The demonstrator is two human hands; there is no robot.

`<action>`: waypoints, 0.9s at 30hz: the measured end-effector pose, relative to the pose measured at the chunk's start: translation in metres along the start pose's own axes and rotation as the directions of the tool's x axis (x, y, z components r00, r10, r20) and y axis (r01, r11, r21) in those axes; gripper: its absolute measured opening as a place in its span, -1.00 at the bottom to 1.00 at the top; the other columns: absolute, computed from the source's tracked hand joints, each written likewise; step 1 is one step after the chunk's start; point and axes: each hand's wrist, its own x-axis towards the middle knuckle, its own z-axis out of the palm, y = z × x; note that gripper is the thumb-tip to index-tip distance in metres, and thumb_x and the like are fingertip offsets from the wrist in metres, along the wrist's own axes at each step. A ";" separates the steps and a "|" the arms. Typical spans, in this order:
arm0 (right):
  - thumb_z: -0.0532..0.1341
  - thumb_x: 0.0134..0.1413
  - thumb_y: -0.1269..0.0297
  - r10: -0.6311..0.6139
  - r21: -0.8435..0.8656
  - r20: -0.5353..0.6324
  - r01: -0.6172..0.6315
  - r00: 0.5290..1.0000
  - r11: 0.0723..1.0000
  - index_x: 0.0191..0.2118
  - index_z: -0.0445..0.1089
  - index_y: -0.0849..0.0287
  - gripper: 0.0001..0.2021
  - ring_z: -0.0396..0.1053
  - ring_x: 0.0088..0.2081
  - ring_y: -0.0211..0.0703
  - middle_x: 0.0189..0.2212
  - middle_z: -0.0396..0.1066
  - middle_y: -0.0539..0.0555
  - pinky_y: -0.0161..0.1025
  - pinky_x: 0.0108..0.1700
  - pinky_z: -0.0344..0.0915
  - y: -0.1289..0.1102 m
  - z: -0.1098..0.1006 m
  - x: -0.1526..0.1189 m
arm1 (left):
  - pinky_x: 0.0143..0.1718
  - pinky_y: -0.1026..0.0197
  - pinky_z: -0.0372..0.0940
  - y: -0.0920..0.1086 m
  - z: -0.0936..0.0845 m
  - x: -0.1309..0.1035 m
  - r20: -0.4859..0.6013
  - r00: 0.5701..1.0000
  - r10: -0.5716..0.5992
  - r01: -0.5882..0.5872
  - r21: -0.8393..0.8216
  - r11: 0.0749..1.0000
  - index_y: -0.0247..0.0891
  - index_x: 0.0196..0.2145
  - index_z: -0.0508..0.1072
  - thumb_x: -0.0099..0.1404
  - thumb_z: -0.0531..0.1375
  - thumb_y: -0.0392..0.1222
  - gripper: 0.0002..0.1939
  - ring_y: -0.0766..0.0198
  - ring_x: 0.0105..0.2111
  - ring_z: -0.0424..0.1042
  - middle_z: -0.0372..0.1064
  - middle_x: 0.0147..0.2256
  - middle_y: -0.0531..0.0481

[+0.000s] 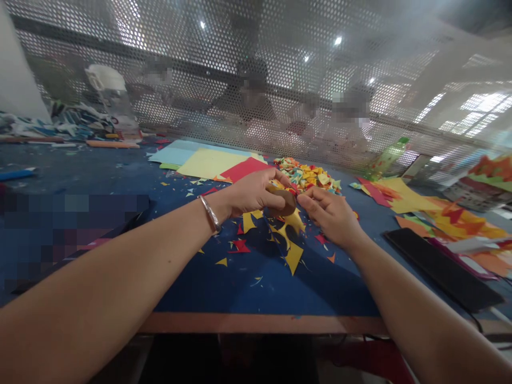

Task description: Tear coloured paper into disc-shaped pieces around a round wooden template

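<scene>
Gripping a brown disc [289,206], left hand [256,191], head view; the disc stood between both hands, above the table [248,293]. Right hand [334,213]: fingers drawn together just beside the disc; whether they held anything could not be told. Below: yellow scrap [295,257], red scrap [240,246]. Beyond: red sheet [242,169], scrap heap [314,177]. Right side: black slab [440,269]. Left wrist: one bracelet [209,213].
</scene>
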 end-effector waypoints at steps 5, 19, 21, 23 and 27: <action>0.28 0.09 -0.11 0.048 0.182 0.008 -0.048 0.999 0.982 -0.32 0.30 0.16 -0.61 -0.06 -0.62 -0.40 -0.63 0.09 -0.16 -0.33 -0.59 -0.15 0.000 0.003 0.001 | -0.40 0.25 0.21 0.009 0.008 -0.007 0.016 0.998 0.061 -0.060 -0.062 0.996 -0.22 -0.08 0.17 -0.06 0.24 -0.45 -0.43 0.37 -0.52 0.38 0.38 -0.55 0.19; 0.35 0.08 0.03 0.052 0.461 -0.135 0.016 0.990 0.887 -0.34 0.29 0.14 -0.68 -0.10 -0.62 -0.43 -0.60 0.02 -0.15 -0.34 -0.60 -0.18 0.002 0.003 -0.001 | -0.23 0.24 0.29 0.001 0.037 -0.003 -0.137 0.990 0.014 -0.061 -0.344 0.937 -0.26 -0.26 0.47 0.21 0.31 -0.17 -0.83 0.32 -0.27 0.50 0.49 -0.29 0.02; 0.31 0.11 -0.04 0.044 0.463 -0.164 0.037 0.985 0.885 -0.36 0.28 0.13 -0.65 -0.13 -0.62 -0.41 -0.63 -0.05 -0.16 -0.33 -0.60 -0.17 0.000 0.003 0.000 | -0.25 0.24 0.32 0.001 0.036 -0.002 -0.126 0.991 0.036 -0.080 -0.359 0.930 -0.26 -0.24 0.46 0.23 0.30 -0.20 -0.84 0.32 -0.28 0.52 0.50 -0.30 0.01; 0.23 0.15 -0.14 0.057 0.470 -0.181 0.035 0.982 0.882 -0.37 0.28 0.12 -0.61 -0.16 -0.63 -0.38 -0.65 -0.12 -0.17 -0.32 -0.61 -0.20 -0.001 0.002 0.000 | -0.27 0.26 0.33 -0.001 0.033 -0.001 -0.116 0.991 0.063 -0.098 -0.335 0.937 -0.27 -0.22 0.46 0.24 0.30 -0.21 -0.84 0.32 -0.30 0.54 0.50 -0.32 0.01; 0.18 0.16 -0.19 0.085 0.416 -0.155 -0.012 0.984 0.909 -0.42 0.21 0.10 -0.56 -0.18 -0.63 -0.38 -0.64 -0.14 -0.16 -0.32 -0.62 -0.21 -0.002 0.000 0.001 | -0.27 0.28 0.33 -0.003 0.024 0.001 -0.115 0.988 0.099 -0.127 -0.272 0.954 -0.29 -0.23 0.46 0.24 0.30 -0.21 -0.85 0.33 -0.30 0.54 0.52 -0.35 0.00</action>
